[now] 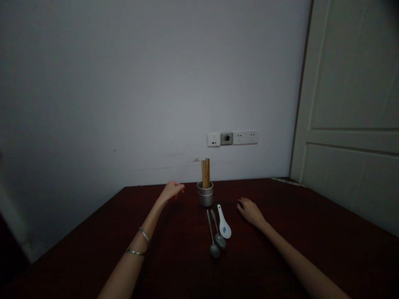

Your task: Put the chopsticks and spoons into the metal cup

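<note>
A small metal holder (205, 194) stands near the far side of the dark red table (174, 257), with a bundle of wooden chopsticks (205, 173) upright in it. My left hand (172, 190) hovers just left of the holder, fingers loosely curled, holding nothing. My right hand (250, 210) rests flat on the table to the right, fingers stretched out. Between my arms lie two metal spoons (215, 236) and a white ceramic spoon (223, 224) with a blue mark. Two bangles (140, 243) circle my left forearm.
A plain white wall (140, 91) rises behind the table, with a row of sockets (232, 138) above the holder. A pale door (352, 124) stands at the right. A thin light strip (288, 181) lies at the table's far right corner.
</note>
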Demonstrator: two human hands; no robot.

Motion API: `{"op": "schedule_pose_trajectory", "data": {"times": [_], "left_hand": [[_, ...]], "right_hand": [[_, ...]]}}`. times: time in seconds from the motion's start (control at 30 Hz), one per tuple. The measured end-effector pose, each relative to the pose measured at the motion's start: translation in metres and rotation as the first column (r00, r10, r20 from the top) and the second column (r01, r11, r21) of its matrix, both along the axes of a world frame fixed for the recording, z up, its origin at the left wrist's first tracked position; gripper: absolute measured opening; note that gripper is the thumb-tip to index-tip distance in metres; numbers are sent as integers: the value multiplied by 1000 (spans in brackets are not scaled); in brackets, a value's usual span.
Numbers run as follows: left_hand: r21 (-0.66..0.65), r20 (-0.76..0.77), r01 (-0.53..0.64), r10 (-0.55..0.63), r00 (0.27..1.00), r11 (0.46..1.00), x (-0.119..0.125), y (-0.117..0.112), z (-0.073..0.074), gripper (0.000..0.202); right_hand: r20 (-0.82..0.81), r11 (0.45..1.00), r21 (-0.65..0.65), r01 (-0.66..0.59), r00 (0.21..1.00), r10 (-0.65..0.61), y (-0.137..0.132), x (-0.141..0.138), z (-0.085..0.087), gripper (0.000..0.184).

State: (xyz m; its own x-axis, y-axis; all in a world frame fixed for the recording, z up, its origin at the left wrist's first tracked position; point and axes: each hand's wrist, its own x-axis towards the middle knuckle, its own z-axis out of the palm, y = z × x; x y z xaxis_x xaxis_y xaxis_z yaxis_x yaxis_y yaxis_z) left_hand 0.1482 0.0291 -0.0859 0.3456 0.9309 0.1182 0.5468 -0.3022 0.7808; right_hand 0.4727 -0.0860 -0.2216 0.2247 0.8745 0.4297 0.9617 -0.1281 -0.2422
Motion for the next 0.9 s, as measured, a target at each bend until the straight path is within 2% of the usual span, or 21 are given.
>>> {"op": "schedule_pose_trajectory", "data": {"times": [0.07,0.13,0.2,0.23,0.3,0.43,0.63,0.77,0.83,0.9], "left_hand": [[-156,-107,224,-241,964,962,8,-23,4,27],[-323,-175,373,-442,880,870,18,-44,2,25],[-406,-213,438,-549,808,802,30,-59,-7,21],[-413,-226,454,-572,789,790,36,-64,-13,20],[-394,-257,451,-567,783,801,48,-68,-28,21],[-340,-310,388,-491,814,857,62,-67,-53,25],[-265,-348,409,-482,804,873,69,-72,-70,24],[-56,-356,303,-302,884,951,74,-77,-80,24],[43,-358,231,-201,912,972,76,-80,-84,23],[72,-389,192,-150,909,979,77,-83,-86,21]], "right_hand": [[-12,1000,-9,7,1000,-8,0,1,0,37],[-17,1000,-16,11,1000,-12,0,1,-1,37],[-8,1000,-15,10,1000,-10,0,1,-1,37],[1,1000,-12,8,1000,-8,0,0,-1,38],[19,1000,-6,2,1000,-2,-1,0,-1,38],[13,1000,2,-5,1000,5,-2,1,-2,37],[-2,1000,0,11,1000,-11,-2,1,-1,36],[0,1000,-7,14,1000,-14,-2,1,-2,37],[6,1000,-1,10,1000,-10,-2,1,-2,37],[20,1000,3,8,1000,-8,-2,1,-2,38]]}}
